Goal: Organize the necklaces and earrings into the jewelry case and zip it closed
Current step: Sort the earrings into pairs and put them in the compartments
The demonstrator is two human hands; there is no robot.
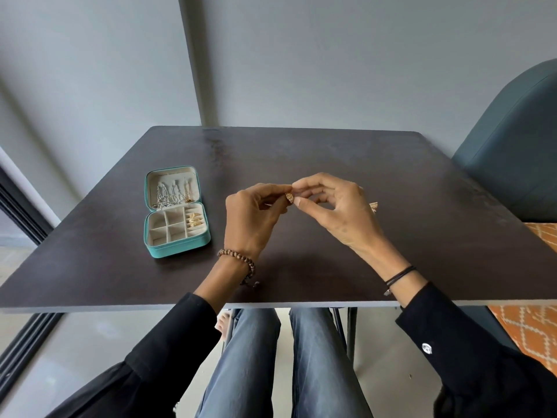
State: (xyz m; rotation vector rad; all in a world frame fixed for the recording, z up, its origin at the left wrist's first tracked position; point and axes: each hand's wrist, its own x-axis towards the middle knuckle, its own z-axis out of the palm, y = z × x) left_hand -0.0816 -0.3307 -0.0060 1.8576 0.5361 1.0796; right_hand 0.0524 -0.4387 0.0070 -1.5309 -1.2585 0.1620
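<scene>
Both hands are raised just above the middle of the counter (331,152), fingertips meeting. The left hand (253,215), fingers curled, and the right hand (334,212), thumb and forefinger drawn together with the other fingers loosely bent, pinch a single gold earring (289,197) between them. It is a small, rounded, patterned piece, clear of the surface. Just right of the right hand, partly hidden behind it, a second gold piece (373,206) lies on the counter; its form cannot be made out.

A brown bead bracelet (238,260) circles the left wrist and a black cord (401,274) the right; both forearms wear black sleeves (452,327).

To the left of the hands, well apart from them, the teal jewelry case (177,251) lies open and flat, unzipped. Its far half, the lid, holds several necklaces (173,191) hanging in rows and gathered in a loose heap at the hinge. Its near half is split into pale compartments. The right-hand column holds gold earrings (194,220); the other cells appear bare.

Beyond the far right corner of the counter stands a teal chair (512,146). An orange patterned rug (530,333) shows at the right edge, and a grey wall (331,55) is behind. The person's legs in blue jeans (250,357) are visible under the near edge.
</scene>
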